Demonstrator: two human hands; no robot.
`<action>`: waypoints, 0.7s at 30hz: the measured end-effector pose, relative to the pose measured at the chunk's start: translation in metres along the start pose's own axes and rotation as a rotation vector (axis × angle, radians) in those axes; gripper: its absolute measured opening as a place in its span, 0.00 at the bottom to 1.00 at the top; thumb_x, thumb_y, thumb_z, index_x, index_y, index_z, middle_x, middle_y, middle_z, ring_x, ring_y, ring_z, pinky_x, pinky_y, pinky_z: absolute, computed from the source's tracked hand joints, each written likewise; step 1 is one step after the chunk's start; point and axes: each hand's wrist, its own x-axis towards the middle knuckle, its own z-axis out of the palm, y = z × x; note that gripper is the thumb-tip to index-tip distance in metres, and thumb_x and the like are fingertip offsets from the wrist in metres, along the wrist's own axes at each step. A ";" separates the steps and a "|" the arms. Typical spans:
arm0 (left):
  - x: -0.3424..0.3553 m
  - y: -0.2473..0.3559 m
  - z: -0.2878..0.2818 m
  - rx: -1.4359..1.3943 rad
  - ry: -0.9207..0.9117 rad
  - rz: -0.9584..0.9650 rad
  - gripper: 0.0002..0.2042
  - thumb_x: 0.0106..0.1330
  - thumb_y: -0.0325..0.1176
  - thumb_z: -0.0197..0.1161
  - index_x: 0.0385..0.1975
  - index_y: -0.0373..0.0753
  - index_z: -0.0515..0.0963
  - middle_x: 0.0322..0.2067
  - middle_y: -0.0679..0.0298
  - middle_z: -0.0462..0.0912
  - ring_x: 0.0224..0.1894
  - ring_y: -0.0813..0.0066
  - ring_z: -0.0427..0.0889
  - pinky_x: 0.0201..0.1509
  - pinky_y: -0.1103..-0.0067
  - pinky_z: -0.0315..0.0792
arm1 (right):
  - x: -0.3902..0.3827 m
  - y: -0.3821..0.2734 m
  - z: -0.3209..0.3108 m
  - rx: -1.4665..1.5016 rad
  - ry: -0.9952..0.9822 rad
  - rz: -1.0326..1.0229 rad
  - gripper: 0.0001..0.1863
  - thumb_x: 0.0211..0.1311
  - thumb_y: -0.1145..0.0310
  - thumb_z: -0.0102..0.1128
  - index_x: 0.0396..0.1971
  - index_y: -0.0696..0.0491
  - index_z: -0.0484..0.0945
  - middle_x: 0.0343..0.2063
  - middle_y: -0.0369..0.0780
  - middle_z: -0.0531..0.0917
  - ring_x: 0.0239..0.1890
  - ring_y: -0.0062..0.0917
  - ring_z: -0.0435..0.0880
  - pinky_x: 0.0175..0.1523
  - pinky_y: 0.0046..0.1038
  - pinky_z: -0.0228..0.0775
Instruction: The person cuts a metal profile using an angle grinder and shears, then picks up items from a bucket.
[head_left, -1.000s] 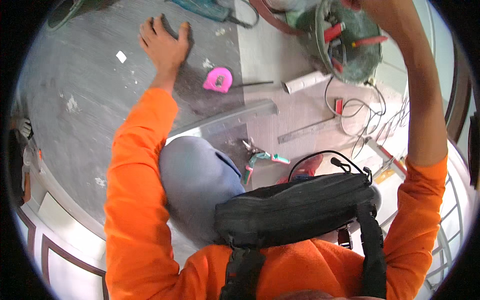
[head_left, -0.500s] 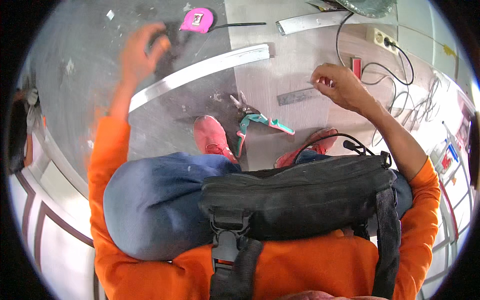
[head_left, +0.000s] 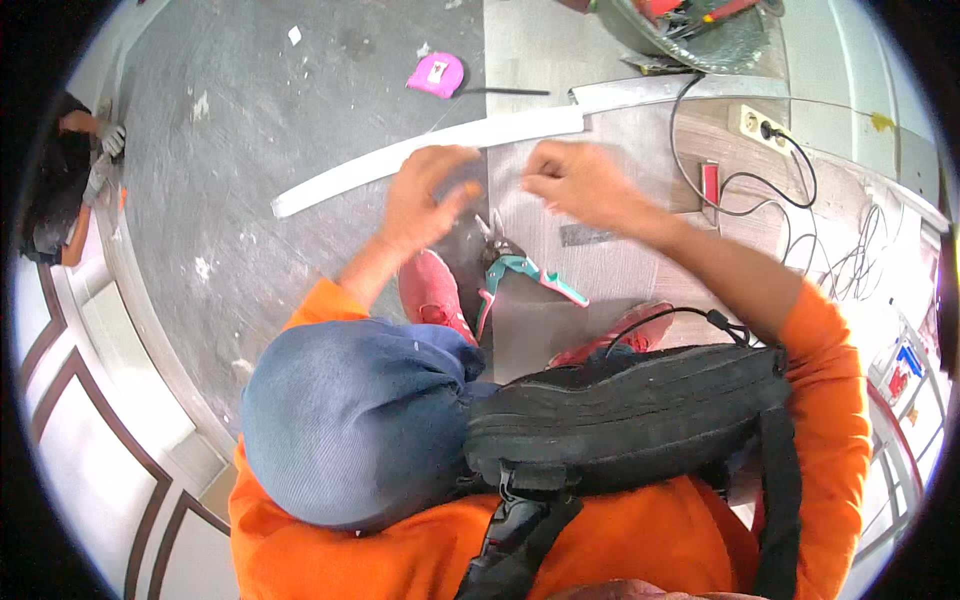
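Note:
My left hand [head_left: 422, 203] is over the floor near the white strip of trim [head_left: 400, 160], its thumb and fingers apart with nothing held that I can see. An orange spot shows at its fingertip. Facing it, my right hand [head_left: 585, 185] has its fingers pinched together; whatever they hold is too small or blurred to name. Below the hands lie snips [head_left: 525, 268] with teal and pink handles, jaws pointing away from me. A flat metal ruler [head_left: 588, 236] lies beneath my right forearm, partly covered. Past the trim sits a pink tape measure [head_left: 437, 75].
A second strip [head_left: 680, 92] lies at the far right, below a bucket [head_left: 725, 45] of tools. Right of it are a socket block [head_left: 765, 130] with a black plug, loose cables [head_left: 860, 245] and a red object [head_left: 710, 183]. Another person's gloved hands [head_left: 108, 150] are at far left.
Both hands have come together toward the middle, the left moving right and the right moving left. The white trim lies differently, its left end now visible. The head view has shifted.

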 end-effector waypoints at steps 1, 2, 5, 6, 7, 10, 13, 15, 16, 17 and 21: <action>-0.006 0.014 0.009 -0.191 -0.066 -0.078 0.20 0.64 0.42 0.70 0.55 0.44 0.81 0.50 0.61 0.83 0.54 0.61 0.80 0.60 0.67 0.72 | 0.002 0.002 0.020 0.045 0.077 0.014 0.11 0.65 0.65 0.65 0.37 0.58 0.82 0.27 0.41 0.87 0.27 0.20 0.85 0.32 0.27 0.78; -0.012 0.025 0.019 -0.483 -0.104 -0.255 0.20 0.66 0.44 0.69 0.54 0.42 0.82 0.49 0.63 0.83 0.52 0.66 0.80 0.58 0.70 0.72 | 0.005 0.005 0.040 0.174 0.089 0.042 0.10 0.65 0.66 0.64 0.37 0.59 0.82 0.27 0.42 0.86 0.27 0.20 0.85 0.32 0.26 0.78; -0.016 0.029 0.029 -0.977 -0.234 -0.643 0.20 0.70 0.47 0.66 0.52 0.38 0.83 0.46 0.67 0.84 0.48 0.76 0.80 0.52 0.75 0.73 | -0.002 0.003 0.061 0.501 0.082 0.191 0.13 0.64 0.63 0.64 0.38 0.58 0.84 0.29 0.46 0.87 0.31 0.31 0.88 0.37 0.32 0.80; -0.012 0.034 0.030 -1.075 -0.285 -0.748 0.20 0.71 0.48 0.65 0.51 0.37 0.84 0.45 0.68 0.84 0.47 0.79 0.79 0.50 0.76 0.74 | -0.007 0.006 0.060 0.600 0.077 0.253 0.15 0.64 0.61 0.64 0.39 0.58 0.85 0.30 0.48 0.88 0.32 0.36 0.89 0.39 0.35 0.81; -0.004 0.047 0.033 -1.140 -0.138 -0.815 0.18 0.71 0.45 0.64 0.48 0.36 0.85 0.44 0.67 0.85 0.44 0.78 0.80 0.49 0.77 0.74 | -0.011 0.009 0.058 0.601 0.081 0.210 0.16 0.66 0.58 0.62 0.37 0.58 0.85 0.28 0.48 0.88 0.31 0.38 0.89 0.39 0.37 0.82; -0.009 0.032 0.032 -0.833 -0.143 -0.690 0.16 0.72 0.42 0.63 0.48 0.36 0.85 0.45 0.65 0.86 0.44 0.77 0.81 0.49 0.78 0.74 | -0.014 0.001 0.060 0.162 0.064 0.272 0.17 0.65 0.55 0.62 0.42 0.54 0.84 0.34 0.46 0.89 0.37 0.38 0.89 0.42 0.39 0.83; 0.004 0.023 0.022 -0.369 0.024 -0.264 0.10 0.71 0.36 0.62 0.43 0.36 0.84 0.44 0.59 0.86 0.47 0.67 0.82 0.52 0.75 0.74 | -0.046 0.021 0.092 -0.468 0.008 -0.062 0.26 0.62 0.49 0.64 0.57 0.44 0.77 0.57 0.45 0.78 0.59 0.38 0.77 0.59 0.44 0.73; 0.002 -0.002 0.014 -0.047 0.171 -0.099 0.07 0.70 0.33 0.62 0.39 0.38 0.83 0.45 0.59 0.84 0.50 0.60 0.81 0.56 0.70 0.72 | -0.057 0.032 0.110 -0.750 -0.154 -0.375 0.27 0.62 0.48 0.64 0.59 0.40 0.75 0.65 0.41 0.71 0.72 0.37 0.65 0.69 0.49 0.61; 0.001 -0.014 0.015 0.083 0.209 -0.057 0.06 0.70 0.33 0.62 0.38 0.39 0.83 0.46 0.59 0.84 0.52 0.59 0.80 0.57 0.68 0.71 | -0.066 0.056 0.123 -0.847 -0.162 -0.567 0.26 0.63 0.48 0.63 0.59 0.40 0.74 0.66 0.41 0.69 0.73 0.38 0.61 0.72 0.51 0.56; 0.000 -0.026 0.017 0.215 0.252 -0.023 0.05 0.70 0.32 0.62 0.37 0.39 0.82 0.47 0.60 0.84 0.53 0.57 0.79 0.59 0.66 0.69 | -0.067 0.068 0.126 -0.879 -0.168 -0.659 0.25 0.64 0.49 0.62 0.59 0.39 0.75 0.67 0.41 0.68 0.74 0.38 0.58 0.73 0.53 0.52; -0.014 -0.056 0.014 0.218 0.218 -0.019 0.04 0.71 0.33 0.60 0.39 0.42 0.80 0.52 0.61 0.82 0.56 0.56 0.76 0.63 0.62 0.65 | -0.060 0.076 0.128 -0.809 -0.097 -0.723 0.18 0.66 0.54 0.58 0.53 0.39 0.80 0.66 0.40 0.69 0.74 0.40 0.58 0.75 0.56 0.46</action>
